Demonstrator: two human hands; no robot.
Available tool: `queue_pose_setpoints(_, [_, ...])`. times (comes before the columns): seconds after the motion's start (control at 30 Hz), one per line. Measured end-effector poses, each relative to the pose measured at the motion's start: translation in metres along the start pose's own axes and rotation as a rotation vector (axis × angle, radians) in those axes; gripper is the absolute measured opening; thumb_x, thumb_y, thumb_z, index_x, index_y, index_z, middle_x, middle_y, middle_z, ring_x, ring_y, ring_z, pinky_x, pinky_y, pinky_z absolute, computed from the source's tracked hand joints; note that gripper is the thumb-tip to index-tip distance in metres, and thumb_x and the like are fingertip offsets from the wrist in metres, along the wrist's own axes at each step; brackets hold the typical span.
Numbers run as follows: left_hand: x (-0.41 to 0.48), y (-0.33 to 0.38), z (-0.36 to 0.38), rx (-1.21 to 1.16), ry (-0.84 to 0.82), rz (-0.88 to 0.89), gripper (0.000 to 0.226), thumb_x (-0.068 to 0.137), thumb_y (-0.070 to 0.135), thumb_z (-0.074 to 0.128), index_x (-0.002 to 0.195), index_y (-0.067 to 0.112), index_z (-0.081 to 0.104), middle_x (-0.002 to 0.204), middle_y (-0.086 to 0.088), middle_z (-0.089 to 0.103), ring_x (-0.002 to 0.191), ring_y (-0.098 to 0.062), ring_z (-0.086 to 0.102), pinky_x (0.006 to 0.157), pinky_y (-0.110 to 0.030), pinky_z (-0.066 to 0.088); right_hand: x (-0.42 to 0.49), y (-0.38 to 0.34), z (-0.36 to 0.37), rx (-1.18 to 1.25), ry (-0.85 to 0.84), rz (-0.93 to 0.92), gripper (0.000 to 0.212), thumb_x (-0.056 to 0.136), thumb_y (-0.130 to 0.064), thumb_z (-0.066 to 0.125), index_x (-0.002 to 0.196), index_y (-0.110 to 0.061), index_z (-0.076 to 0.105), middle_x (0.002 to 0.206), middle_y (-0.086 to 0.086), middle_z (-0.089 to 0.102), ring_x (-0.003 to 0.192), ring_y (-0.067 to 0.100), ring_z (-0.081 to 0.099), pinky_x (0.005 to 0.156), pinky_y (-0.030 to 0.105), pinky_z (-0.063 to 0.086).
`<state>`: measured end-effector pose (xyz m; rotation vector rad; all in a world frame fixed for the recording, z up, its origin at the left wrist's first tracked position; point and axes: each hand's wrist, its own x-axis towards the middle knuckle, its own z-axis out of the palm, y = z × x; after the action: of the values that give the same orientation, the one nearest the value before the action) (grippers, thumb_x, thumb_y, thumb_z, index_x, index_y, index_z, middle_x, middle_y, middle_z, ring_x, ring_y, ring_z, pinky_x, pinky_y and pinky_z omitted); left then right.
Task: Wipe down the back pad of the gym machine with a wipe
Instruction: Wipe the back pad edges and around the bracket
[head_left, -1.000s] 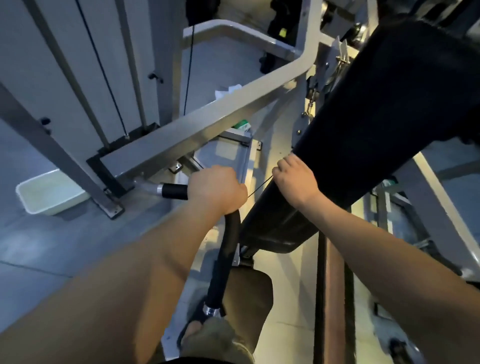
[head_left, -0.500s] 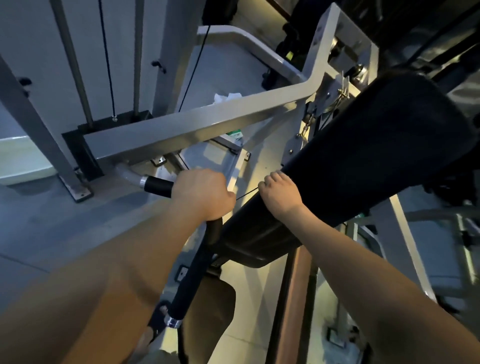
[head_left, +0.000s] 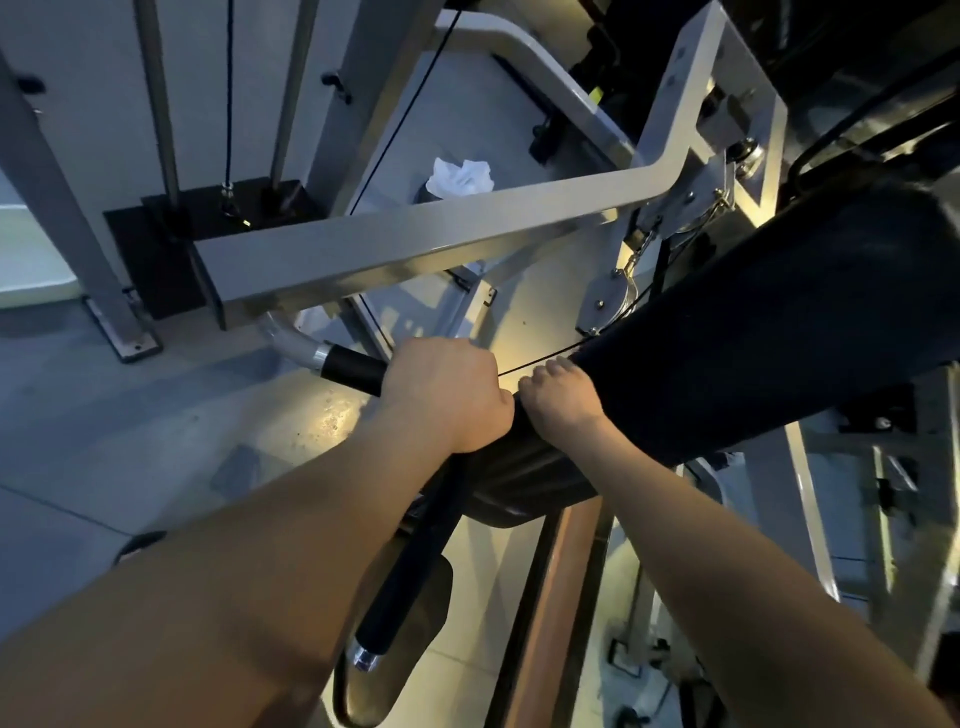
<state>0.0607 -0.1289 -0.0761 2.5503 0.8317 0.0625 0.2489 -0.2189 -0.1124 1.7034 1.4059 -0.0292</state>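
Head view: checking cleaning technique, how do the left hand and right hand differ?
The left hand fists round the black grip; the right hand hooks fingers over the back pad edge. The left hand's fingertips are hidden; the right hand's show. Both are curled, almost touching each other.

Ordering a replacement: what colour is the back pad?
The back pad is black; head view.

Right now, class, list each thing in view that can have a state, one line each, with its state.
left hand, grips the black handle.
right hand, fingers curled over the lower edge of the back pad; no wipe visible in it.
back pad, tilted, held at its edge.
white wipe, crumpled, beyond the grey frame bar, untouched.
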Motion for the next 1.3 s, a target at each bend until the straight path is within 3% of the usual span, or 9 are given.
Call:
queue_pose_setpoints(0.1, [0.000, 0.001, -0.001, -0.005, 0.007, 0.001, 0.040, 0.097, 0.046, 0.037, 0.068, 0.020, 0.043, 0.070, -0.002, 0.054, 0.058, -0.016, 0.050, 0.059, -0.032, 0.038, -0.003, 0.013, -0.017, 0.031, 0.008, -0.050, 0.028, 0.101, -0.026, 0.060, 0.126, -0.014, 0.065, 0.123, 0.009, 0.067, 0.121, 0.029, 0.057, 0.111, 0.041, 0.042])
queue_pose_setpoints(0.3, [0.001, 0.001, -0.002, 0.003, -0.024, 0.000, 0.041, 0.094, 0.048, 0.036, 0.076, 0.018, 0.055, 0.070, -0.002, 0.057, 0.061, -0.018, 0.055, 0.060, -0.031, 0.044, -0.028, 0.117, -0.064, -0.111, 0.384, 0.290, 0.019, 0.091, -0.014, 0.058, 0.103, -0.005, 0.069, 0.095, 0.013, 0.071, 0.110, 0.034, 0.053, 0.100, 0.044, 0.041])
queue_pose_setpoints(0.57, [0.000, 0.001, 0.001, -0.021, 0.025, 0.006, 0.041, 0.095, 0.048, 0.036, 0.070, 0.018, 0.050, 0.068, -0.002, 0.055, 0.058, -0.017, 0.053, 0.058, -0.030, 0.039, -0.023, 0.023, -0.026, 0.127, 0.147, 0.009, 0.023, 0.101, -0.031, 0.059, 0.115, -0.017, 0.070, 0.104, 0.000, 0.068, 0.106, 0.023, 0.045, 0.098, 0.035, 0.039])
queue_pose_setpoints(0.77, [0.000, 0.000, 0.002, -0.028, 0.045, 0.014, 0.042, 0.094, 0.049, 0.034, 0.070, 0.019, 0.051, 0.066, -0.001, 0.055, 0.058, -0.017, 0.054, 0.058, -0.029, 0.043, -0.033, 0.066, -0.060, 0.374, 0.365, 0.271, 0.033, 0.098, -0.013, 0.055, 0.130, -0.018, 0.048, 0.112, 0.012, 0.057, 0.098, 0.032, 0.054, 0.071, 0.037, 0.042])
queue_pose_setpoints(0.87, [0.000, 0.001, 0.004, -0.023, 0.046, 0.014, 0.043, 0.094, 0.051, 0.033, 0.070, 0.020, 0.050, 0.066, -0.001, 0.055, 0.058, -0.016, 0.053, 0.058, -0.029, 0.043, -0.039, 0.083, -0.056, 0.245, 0.399, 0.345, 0.024, 0.101, -0.024, 0.054, 0.124, -0.020, 0.047, 0.104, 0.013, 0.060, 0.098, 0.034, 0.054, 0.082, 0.043, 0.039])
queue_pose_setpoints(1.0, [0.000, 0.001, 0.005, -0.016, 0.052, 0.016, 0.050, 0.093, 0.056, 0.030, 0.069, 0.020, 0.053, 0.063, -0.002, 0.057, 0.057, -0.017, 0.055, 0.060, -0.029, 0.049, -0.043, 0.089, -0.055, 0.141, 0.425, 0.402, 0.023, 0.094, -0.023, 0.063, 0.114, -0.013, 0.061, 0.116, 0.014, 0.055, 0.107, 0.036, 0.048, 0.090, 0.049, 0.039])
queue_pose_setpoints(1.13, [0.002, 0.001, 0.007, -0.007, 0.053, 0.017, 0.051, 0.093, 0.057, 0.029, 0.067, 0.019, 0.051, 0.063, -0.003, 0.056, 0.058, -0.018, 0.054, 0.057, -0.027, 0.043, -0.044, 0.092, -0.049, 0.118, 0.387, 0.276, 0.033, 0.091, -0.019, 0.066, 0.122, -0.011, 0.059, 0.120, 0.014, 0.056, 0.110, 0.036, 0.050, 0.089, 0.047, 0.042])
queue_pose_setpoints(1.2, [0.002, 0.001, 0.008, -0.010, 0.052, 0.014, 0.052, 0.093, 0.058, 0.029, 0.068, 0.020, 0.053, 0.063, -0.002, 0.056, 0.058, -0.018, 0.054, 0.059, -0.028, 0.047, -0.047, 0.089, -0.043, 0.073, 0.413, 0.245, 0.029, 0.094, -0.027, 0.062, 0.118, -0.010, 0.064, 0.121, 0.014, 0.058, 0.111, 0.034, 0.050, 0.091, 0.045, 0.041])
queue_pose_setpoints(1.3, [0.002, 0.001, 0.008, 0.007, 0.045, 0.016, 0.053, 0.093, 0.059, 0.027, 0.071, 0.020, 0.055, 0.065, -0.002, 0.056, 0.060, -0.017, 0.054, 0.064, -0.030, 0.051, -0.045, 0.086, -0.037, -0.017, 0.401, 0.286, 0.049, 0.100, -0.051, 0.049, 0.116, -0.008, 0.067, 0.117, 0.013, 0.062, 0.115, 0.033, 0.049, 0.097, 0.046, 0.037])
